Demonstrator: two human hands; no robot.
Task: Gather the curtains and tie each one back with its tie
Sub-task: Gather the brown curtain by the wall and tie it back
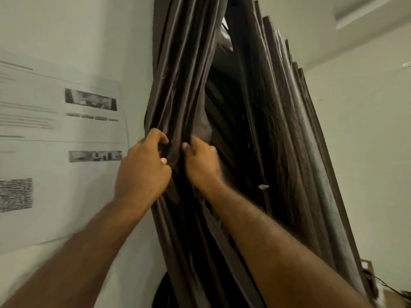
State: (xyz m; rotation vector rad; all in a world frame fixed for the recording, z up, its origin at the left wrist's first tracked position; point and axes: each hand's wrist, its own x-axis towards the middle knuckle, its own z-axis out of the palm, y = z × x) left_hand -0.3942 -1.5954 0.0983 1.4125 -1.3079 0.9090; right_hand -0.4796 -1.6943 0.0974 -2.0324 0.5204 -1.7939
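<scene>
A dark brown curtain (184, 70) hangs in long folds next to the wall corner, with more of its pleats (295, 134) spreading to the right. My left hand (142, 167) grips a bunch of folds from the left side. My right hand (202, 161) grips the same bunch from the right, close beside the left hand. Between the two hands the fabric is pinched into a narrow bundle. No tie can be made out among the folds.
A large printed sheet (55, 138) with text and small pictures is stuck to the pale wall on the left. A small white tag (263, 186) shows on the curtain. A box and cables (378, 285) sit at the lower right.
</scene>
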